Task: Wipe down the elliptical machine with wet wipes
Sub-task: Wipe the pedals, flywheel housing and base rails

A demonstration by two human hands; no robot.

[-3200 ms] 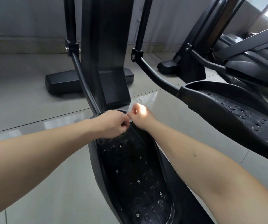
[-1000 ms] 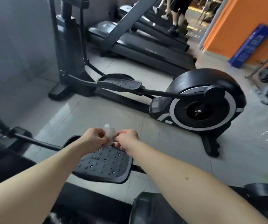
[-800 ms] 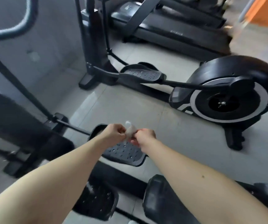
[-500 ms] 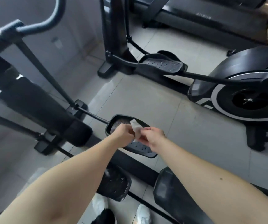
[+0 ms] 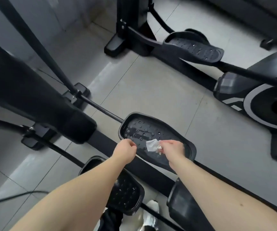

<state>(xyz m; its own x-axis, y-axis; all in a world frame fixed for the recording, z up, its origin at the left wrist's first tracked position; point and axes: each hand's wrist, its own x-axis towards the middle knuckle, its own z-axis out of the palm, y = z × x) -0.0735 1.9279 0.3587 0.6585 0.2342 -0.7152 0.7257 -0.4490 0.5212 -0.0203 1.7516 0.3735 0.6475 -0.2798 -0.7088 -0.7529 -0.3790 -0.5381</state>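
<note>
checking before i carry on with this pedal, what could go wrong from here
1. The wet wipe is pinched in the right hand only, and looks small beside the foot pedal; it may dry out or miss areas.
2. The pedal's tread is studded, so the wipe could snag or skip the gaps between studs.
3. The pedal rides on a link bar; pressing down might swing it, and the left hand sits right at its rim.

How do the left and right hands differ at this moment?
The right hand pinches a crumpled white wipe; the left hand is closed with nothing visible in it. The right hand hangs over the pedal; the left sits at its near edge. Both are bare.
</note>
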